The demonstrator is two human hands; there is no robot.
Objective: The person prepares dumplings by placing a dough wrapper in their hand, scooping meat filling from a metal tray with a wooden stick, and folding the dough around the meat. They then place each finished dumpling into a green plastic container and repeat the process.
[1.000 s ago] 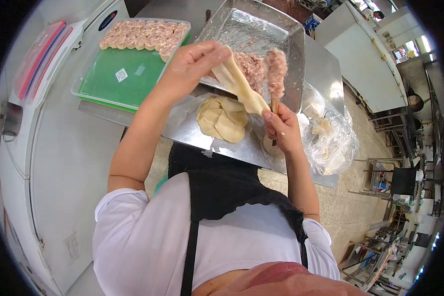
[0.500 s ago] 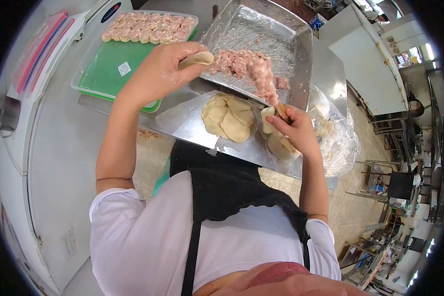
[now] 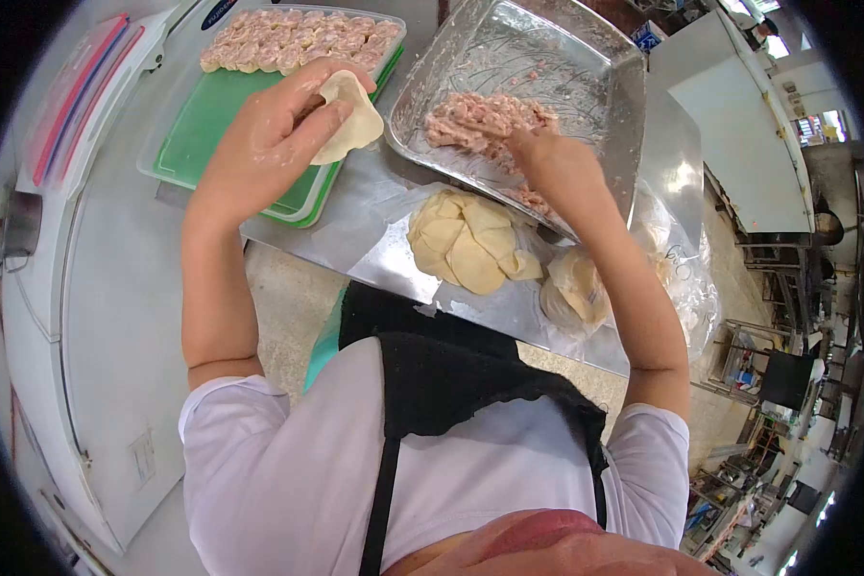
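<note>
While our left hand (image 3: 264, 144) pinches one thin dough round (image 3: 353, 127) between thumb and fingers, above the near side of the plastic box (image 3: 184, 152), our right hand (image 3: 555, 163) reaches into the metal tray (image 3: 627, 125), its fingers bent down at the minced meat (image 3: 470, 120). We cannot tell if these fingers grip something, because the back of the hand hides them.

The soft round, we think, could tear or fold on itself if our thumb presses too strongly. Our right forearm passes over the wrapped stack (image 3: 574, 288) near the front edge of the tabletop (image 3: 680, 158), so a low elbow could push it off. Meat could also drop on the loose pile of rounds (image 3: 466, 240) beside it, if the right hand returns too full.

The tabletop is shiny metal. Filled pieces (image 3: 298, 43) stand in rows at the box's far end, by the left edge; a clear bag (image 3: 682, 298) lies at the front right corner. To our left is a white cabinet (image 3: 115, 336); to our right, a tiled floor and crowded shelves.
</note>
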